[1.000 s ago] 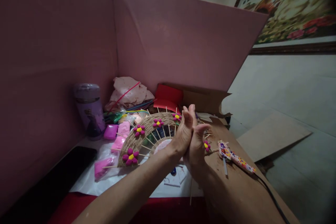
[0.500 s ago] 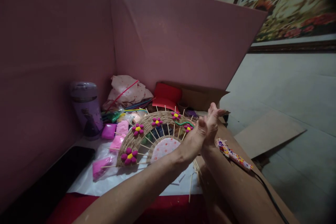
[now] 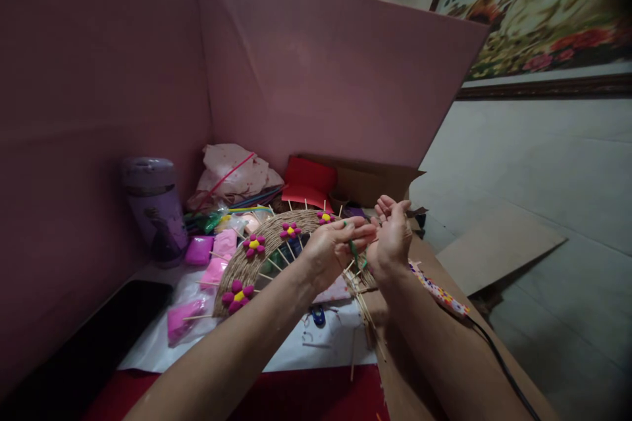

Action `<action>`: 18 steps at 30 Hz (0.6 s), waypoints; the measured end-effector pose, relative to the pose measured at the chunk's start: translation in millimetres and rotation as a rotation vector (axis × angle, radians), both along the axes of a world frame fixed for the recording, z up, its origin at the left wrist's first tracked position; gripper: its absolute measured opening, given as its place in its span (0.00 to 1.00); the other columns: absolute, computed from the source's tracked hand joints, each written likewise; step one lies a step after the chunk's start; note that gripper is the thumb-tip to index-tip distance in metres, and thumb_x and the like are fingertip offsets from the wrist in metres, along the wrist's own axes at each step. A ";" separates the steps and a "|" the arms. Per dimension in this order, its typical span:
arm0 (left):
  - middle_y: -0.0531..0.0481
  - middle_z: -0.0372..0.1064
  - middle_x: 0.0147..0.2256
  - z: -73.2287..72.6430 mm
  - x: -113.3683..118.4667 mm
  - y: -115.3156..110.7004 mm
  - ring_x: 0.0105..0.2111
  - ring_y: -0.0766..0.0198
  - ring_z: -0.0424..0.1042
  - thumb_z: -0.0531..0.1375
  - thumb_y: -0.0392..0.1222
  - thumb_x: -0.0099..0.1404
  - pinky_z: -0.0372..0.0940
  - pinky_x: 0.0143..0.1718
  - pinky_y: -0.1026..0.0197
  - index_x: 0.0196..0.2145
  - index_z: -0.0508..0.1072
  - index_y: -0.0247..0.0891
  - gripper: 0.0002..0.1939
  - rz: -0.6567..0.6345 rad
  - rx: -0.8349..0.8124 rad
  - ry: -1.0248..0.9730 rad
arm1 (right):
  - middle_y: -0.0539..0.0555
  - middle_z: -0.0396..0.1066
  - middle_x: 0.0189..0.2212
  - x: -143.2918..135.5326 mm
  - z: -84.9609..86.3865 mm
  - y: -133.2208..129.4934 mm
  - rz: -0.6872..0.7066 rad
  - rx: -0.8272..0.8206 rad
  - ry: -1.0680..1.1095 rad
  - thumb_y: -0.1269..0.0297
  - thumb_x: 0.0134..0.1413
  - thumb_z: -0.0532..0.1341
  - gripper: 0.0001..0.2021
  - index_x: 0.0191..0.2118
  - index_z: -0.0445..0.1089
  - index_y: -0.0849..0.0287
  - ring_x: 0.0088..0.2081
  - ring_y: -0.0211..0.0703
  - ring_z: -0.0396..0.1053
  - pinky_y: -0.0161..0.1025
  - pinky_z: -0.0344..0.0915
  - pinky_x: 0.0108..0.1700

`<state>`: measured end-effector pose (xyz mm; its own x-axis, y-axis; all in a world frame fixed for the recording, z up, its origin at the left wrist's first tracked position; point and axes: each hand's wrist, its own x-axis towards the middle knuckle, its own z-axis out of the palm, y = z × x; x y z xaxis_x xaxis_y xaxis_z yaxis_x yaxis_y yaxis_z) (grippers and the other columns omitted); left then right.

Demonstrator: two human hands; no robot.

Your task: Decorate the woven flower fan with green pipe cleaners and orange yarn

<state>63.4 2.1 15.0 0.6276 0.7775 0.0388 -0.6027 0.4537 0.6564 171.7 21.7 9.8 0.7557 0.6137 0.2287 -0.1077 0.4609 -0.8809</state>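
Note:
My left hand [image 3: 336, 247], palm up with its fingers stretched out, has a thin green strand [image 3: 353, 251] hanging at its fingers. Just to its right, my right hand [image 3: 392, 233] is turned palm inward with its fingers apart and loosely curved. Under and behind both hands lies a half-round twine-wrapped piece [image 3: 276, 227] with thin sticks and magenta flowers [image 3: 237, 296] with yellow centres. My forearms and hands hide its right part.
A purple tumbler [image 3: 157, 214] and pink packets [image 3: 200, 250] stand left. A black object [image 3: 133, 316] lies near left. Right of my hands is a patterned glue gun [image 3: 439, 293] with a cord. A blue clip [image 3: 318, 316] lies on white sheeting [image 3: 296, 352].
My hands, pressed together before, have separated, and the left has turned palm up. The green strand now hangs at my left fingers. The blue clip has come into view.

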 end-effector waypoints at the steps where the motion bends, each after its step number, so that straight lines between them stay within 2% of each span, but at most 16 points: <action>1: 0.38 0.75 0.36 0.7 -1.4 1.2 0.36 0.60 0.74 0.53 0.30 0.61 0.61 0.48 0.56 0.36 0.73 0.29 0.09 -0.019 0.008 0.001 | 0.59 0.66 0.52 0.3 3.0 -1.8 0.005 0.008 -0.007 0.43 0.57 0.42 0.28 0.45 0.67 0.59 0.54 0.45 0.63 0.49 0.55 0.57; 7: 0.37 0.75 0.36 2.8 1.3 -4.0 0.40 0.58 0.73 0.56 0.38 0.62 0.57 0.53 0.54 0.35 0.75 0.29 0.10 -0.040 0.092 0.016 | 0.57 0.68 0.49 1.6 12.9 -8.7 -0.087 0.088 -0.145 0.43 0.57 0.43 0.27 0.44 0.67 0.58 0.52 0.44 0.64 0.48 0.56 0.55; 9: 0.36 0.74 0.40 1.4 5.8 -10.6 0.46 0.56 0.70 0.54 0.44 0.63 0.55 0.55 0.53 0.36 0.76 0.30 0.15 -0.042 0.186 0.030 | 0.57 0.68 0.48 0.2 12.5 -9.6 -0.138 0.106 -0.218 0.43 0.58 0.42 0.27 0.43 0.68 0.58 0.52 0.45 0.64 0.48 0.55 0.56; 12: 0.39 0.69 0.50 -3.4 13.1 -20.9 0.56 0.54 0.60 0.51 0.52 0.65 0.48 0.59 0.53 0.43 0.75 0.32 0.22 -0.005 0.405 0.065 | 0.58 0.67 0.49 -6.9 6.1 -10.7 -0.160 0.098 -0.272 0.42 0.58 0.41 0.28 0.45 0.67 0.58 0.54 0.45 0.62 0.48 0.53 0.57; 14: 0.43 0.65 0.54 -4.9 16.7 -25.0 0.59 0.56 0.54 0.50 0.53 0.65 0.44 0.61 0.54 0.47 0.73 0.35 0.23 0.082 0.476 0.132 | 0.58 0.64 0.53 -16.0 -2.0 -12.6 -0.102 0.107 -0.293 0.40 0.57 0.40 0.31 0.49 0.65 0.57 0.56 0.46 0.59 0.50 0.49 0.60; 18: 0.48 0.63 0.55 3.1 20.7 -27.9 0.61 0.56 0.50 0.43 0.51 0.67 0.45 0.61 0.51 0.53 0.68 0.41 0.25 0.269 0.450 0.206 | 0.55 0.48 0.64 -40.7 -19.2 -22.0 0.178 0.105 -0.438 0.38 0.56 0.38 0.34 0.61 0.53 0.52 0.65 0.48 0.43 0.56 0.37 0.63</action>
<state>84.2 -25.8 18.1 0.4392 0.8465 0.3010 -0.4975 -0.0498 0.8660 131.0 -0.2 -9.4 0.4595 0.6813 0.5698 0.1777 0.5580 -0.8106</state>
